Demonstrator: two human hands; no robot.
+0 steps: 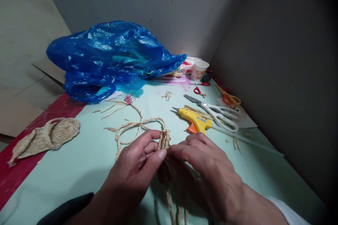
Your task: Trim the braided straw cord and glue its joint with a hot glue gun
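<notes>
A small folded piece of braided straw cord [164, 138] is pinched between the thumb and fingers of my left hand [142, 156]. My right hand [203, 158] is closed at the piece's right edge, its fingertips pressed together; what they grip is hidden. From the piece a long straw braid [139, 123] loops over the table to the left, up to a pink binder clip [128, 99] with loose strands beyond it. More straw strands [170, 204] hang down below my hands. Just beyond my right hand lies a yellow glue gun [194, 117] with an orange trigger.
A woven straw sandal [47, 136] lies at the left. Behind stands a large blue plastic bag [113, 52]. At the right are white-handled scissors [215, 110], orange scissors [228, 96], red scissors [198, 89] and a paper cup [200, 70]. A grey wall [271, 59] borders the right side.
</notes>
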